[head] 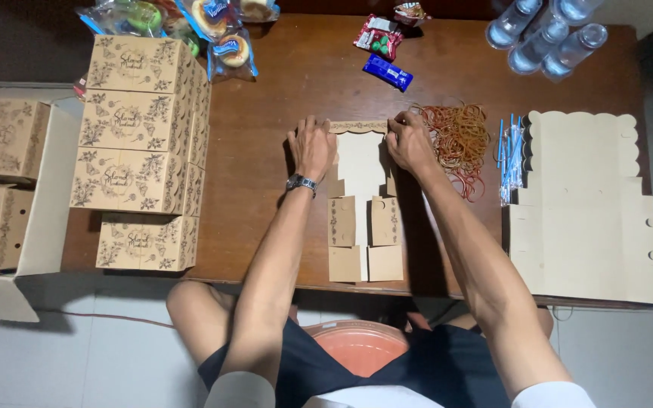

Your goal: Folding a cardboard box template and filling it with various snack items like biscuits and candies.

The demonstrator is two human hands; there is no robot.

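Seated at a dark wooden table (pixel 296 83), both forearms stretched forward, palms down.

Left hand (pixel 312 146): wristwatch (pixel 301 182) on the wrist, fingers bent and pressed down on the left edge of a flat unfolded cardboard box blank (pixel 362 170). Closed onto that edge, knuckles up.

Right hand (pixel 410 142): mirrors it on the blank's right upper edge, fingers curled and pinching the card near the printed border strip. Both hands are in contact with the blank; neither is lifted.

The blank lies flat at table centre, plain side up, its lower flaps reaching toward the near table edge.

Just right of the right hand: loose heap of rubber bands (pixel 456 140), touching or nearly touching the knuckles. Beyond that, a bundle of blue straws (pixel 509 155), then a stack of flat box blanks (pixel 591 204).

Left side: stack of assembled printed boxes (pixel 141 143). Far edge: wrapped snacks (pixel 221 34), small blue packet (pixel 388 72), water bottles (pixel 546 34). Off the table, left: open carton (pixel 35 204) holding more printed boxes.
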